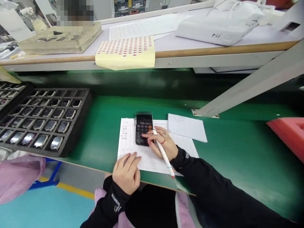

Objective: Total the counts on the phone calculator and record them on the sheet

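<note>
A smartphone [140, 139] lies on a printed form [147, 161] and shows a calculator reading "128+167+". My right hand [163, 142] is over the phone's lower right, its fingertips at the keypad; whether they touch the glass I cannot tell. Held in that same hand is a white pen [164, 155], slanting down toward me, with a red end. My left hand [127, 172] rests at the form's lower left edge, fingers stretched out and holding nothing. Beside the form's upper right, and partly over it, lies a white sheet [187, 127] with faint handwriting.
At left, a black foam tray [68, 129] holds several watch-like pieces in slots. Above runs a shelf [190, 53] bearing a yellow sticker sheet [125, 60], papers and a white box [209, 31]. A slanted metal post [247, 82] and a red bin [289, 133] stand at right.
</note>
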The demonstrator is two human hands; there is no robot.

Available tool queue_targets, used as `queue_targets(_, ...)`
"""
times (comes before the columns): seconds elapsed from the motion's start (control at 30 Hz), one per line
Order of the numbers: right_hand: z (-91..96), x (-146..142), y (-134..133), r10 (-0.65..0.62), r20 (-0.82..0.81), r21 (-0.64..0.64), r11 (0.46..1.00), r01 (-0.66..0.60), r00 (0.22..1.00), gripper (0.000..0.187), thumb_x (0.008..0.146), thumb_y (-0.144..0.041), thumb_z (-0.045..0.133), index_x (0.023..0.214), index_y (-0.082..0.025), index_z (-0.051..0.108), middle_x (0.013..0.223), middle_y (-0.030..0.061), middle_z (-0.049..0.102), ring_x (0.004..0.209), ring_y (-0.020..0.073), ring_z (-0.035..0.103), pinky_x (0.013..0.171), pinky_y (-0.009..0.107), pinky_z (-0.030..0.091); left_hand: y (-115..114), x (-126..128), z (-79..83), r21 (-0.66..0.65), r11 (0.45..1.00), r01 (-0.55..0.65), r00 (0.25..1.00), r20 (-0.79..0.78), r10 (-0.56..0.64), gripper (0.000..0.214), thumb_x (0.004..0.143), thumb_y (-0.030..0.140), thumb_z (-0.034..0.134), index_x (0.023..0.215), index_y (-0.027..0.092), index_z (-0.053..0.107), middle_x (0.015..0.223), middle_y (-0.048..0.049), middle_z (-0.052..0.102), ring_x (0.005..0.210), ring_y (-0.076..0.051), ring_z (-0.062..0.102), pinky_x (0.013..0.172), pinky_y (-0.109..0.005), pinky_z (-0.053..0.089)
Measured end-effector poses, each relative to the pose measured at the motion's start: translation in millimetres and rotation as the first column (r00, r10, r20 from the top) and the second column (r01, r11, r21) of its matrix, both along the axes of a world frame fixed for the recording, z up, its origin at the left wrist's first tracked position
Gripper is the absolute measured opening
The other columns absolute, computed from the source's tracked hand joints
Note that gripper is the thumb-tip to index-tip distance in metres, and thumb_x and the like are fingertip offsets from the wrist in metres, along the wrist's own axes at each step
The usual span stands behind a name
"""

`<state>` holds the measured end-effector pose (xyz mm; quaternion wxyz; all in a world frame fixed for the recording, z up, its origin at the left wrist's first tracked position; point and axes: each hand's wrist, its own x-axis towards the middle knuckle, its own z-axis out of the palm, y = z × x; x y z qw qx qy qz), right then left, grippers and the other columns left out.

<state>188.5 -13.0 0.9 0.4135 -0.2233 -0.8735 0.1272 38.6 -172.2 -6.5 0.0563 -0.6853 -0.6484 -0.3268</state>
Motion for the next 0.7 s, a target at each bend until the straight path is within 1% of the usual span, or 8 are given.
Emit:
queue_targets(0.07,-0.8,0,0,0.010,0.033,0.015,1.000,-0.010,0.999,0.017,0.078,-0.012,0.058,0.089,-0.025,0.054,0.093,0.0018,0.075,0.091,0.0218,0.065,0.097,0.051,0.043,0,0,-0.1,0.004,1.000,-0.004,1.000,0.000,0.004,0.038,0.079,0.010,0.052,0.112,0.025,0.066,0.116,0.0013,0.067,0.107,-0.019,0.059,0.091,-0.031,0.044)
queue_targets(0.17,-0.8,1,0,0.005,0.041,0.028,1.000,-0.006,0.999,0.016,0.078,-0.012,0.058,0.088,-0.025,0.054,0.094,0.0019,0.075,0.094,0.0226,0.064,0.096,0.052,0.043,0,0,0.0,0.008,1.000,-0.009,1.000,0.000,0.009,0.038,0.080,0.011,0.052,0.112,0.024,0.066,0.116,0.0009,0.068,0.107,-0.019,0.059,0.091,-0.031,0.044)
queue_targets(0.3,0.3,0,-1,0.018,0.066,0.015,1.000,-0.019,0.998,0.013,0.079,-0.014,0.057,0.086,-0.025,0.053,0.095,0.0023,0.074,0.094,0.0226,0.065,0.096,0.052,0.042,0,1,0.1,0.003,1.000,-0.005,1.000,0.018,0.005,0.037,0.081,0.011,0.051,0.112,0.024,0.066,0.118,0.0023,0.067,0.107,-0.019,0.059,0.092,-0.031,0.043)
queue_targets(0.4,-0.1,-2,-1,0.058,0.086,0.005,0.998,-0.058,0.995,0.016,0.081,-0.017,0.056,0.094,-0.025,0.052,0.101,0.0040,0.073,0.097,0.0225,0.064,0.097,0.052,0.042,1,1,-0.6,0.008,1.000,-0.004,1.000,0.025,0.004,0.037,0.081,0.010,0.051,0.112,0.024,0.066,0.118,0.0031,0.066,0.108,-0.020,0.058,0.092,-0.032,0.043)
queue_targets(0.47,-1.2,-4,-2,0.089,0.126,0.009,0.996,-0.091,0.988,0.020,0.082,-0.019,0.056,0.100,-0.025,0.050,0.106,0.0047,0.072,0.100,0.0229,0.063,0.099,0.054,0.040,0,0,-1.3,0.008,1.000,-0.005,1.000,0.024,0.005,0.037,0.081,0.011,0.052,0.112,0.024,0.066,0.118,0.0032,0.066,0.108,-0.020,0.058,0.092,-0.032,0.043)
queue_targets(0.53,-2.4,-3,-2,0.106,0.150,0.018,0.994,-0.110,0.983,0.020,0.083,-0.019,0.055,0.101,-0.025,0.050,0.106,0.0041,0.072,0.101,0.0230,0.063,0.100,0.054,0.039,0,0,-1.7,0.007,1.000,-0.006,1.000,0.020,0.006,0.037,0.081,0.011,0.052,0.112,0.024,0.066,0.118,0.0032,0.066,0.108,-0.020,0.058,0.092,-0.032,0.043)
queue_targets(0.6,-2.8,0,-1,0.074,0.116,0.026,0.997,-0.078,0.991,0.018,0.082,-0.018,0.055,0.099,-0.024,0.051,0.101,0.0032,0.073,0.098,0.0225,0.064,0.099,0.053,0.039,0,0,-1.8,0.006,1.000,-0.005,1.000,0.017,0.005,0.037,0.081,0.011,0.052,0.112,0.025,0.066,0.119,0.0030,0.066,0.108,-0.020,0.058,0.092,-0.032,0.043)
queue_targets(0.7,-1.7,8,3,-0.029,0.026,0.040,0.999,0.028,0.999,0.016,0.082,-0.014,0.054,0.094,-0.025,0.054,0.090,0.0013,0.074,0.089,0.0215,0.066,0.096,0.051,0.042,-1,0,-1.4,0.005,1.000,-0.003,1.000,0.014,0.003,0.038,0.080,0.010,0.052,0.113,0.025,0.066,0.119,0.0029,0.066,0.108,-0.020,0.058,0.091,-0.032,0.043)
